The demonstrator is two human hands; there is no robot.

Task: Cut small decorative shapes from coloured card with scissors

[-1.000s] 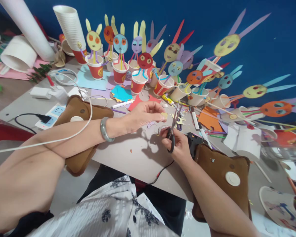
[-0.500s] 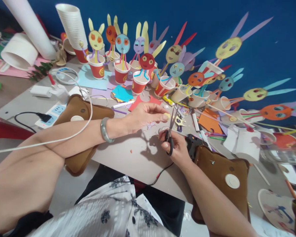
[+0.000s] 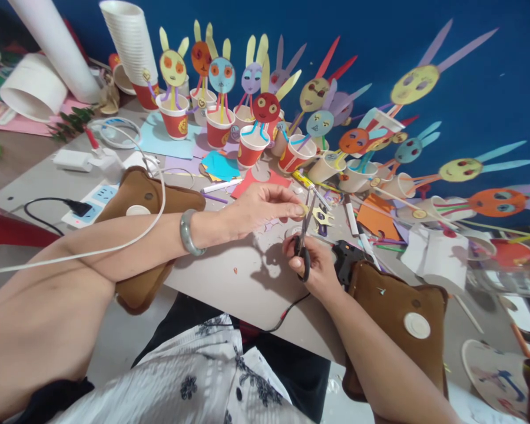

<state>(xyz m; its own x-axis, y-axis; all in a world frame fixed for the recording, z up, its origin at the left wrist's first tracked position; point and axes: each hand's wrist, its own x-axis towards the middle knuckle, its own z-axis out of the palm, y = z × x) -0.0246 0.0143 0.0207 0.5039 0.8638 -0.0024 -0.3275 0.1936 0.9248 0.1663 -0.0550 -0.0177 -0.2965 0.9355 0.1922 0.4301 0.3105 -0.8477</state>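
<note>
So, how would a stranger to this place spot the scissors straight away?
Start at the blue wall, then come down past the paper rabbits in cups to the grey table. Above it, the right hand holds the scissors, blades beside the left hand. Unlike the slim markers lying nearby, they have black finger loops and metal blades.

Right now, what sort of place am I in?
Probably a craft workspace: there are scissors in your right hand, long-eared paper figures set in paper cups, and coloured paper pieces on the table.
</note>
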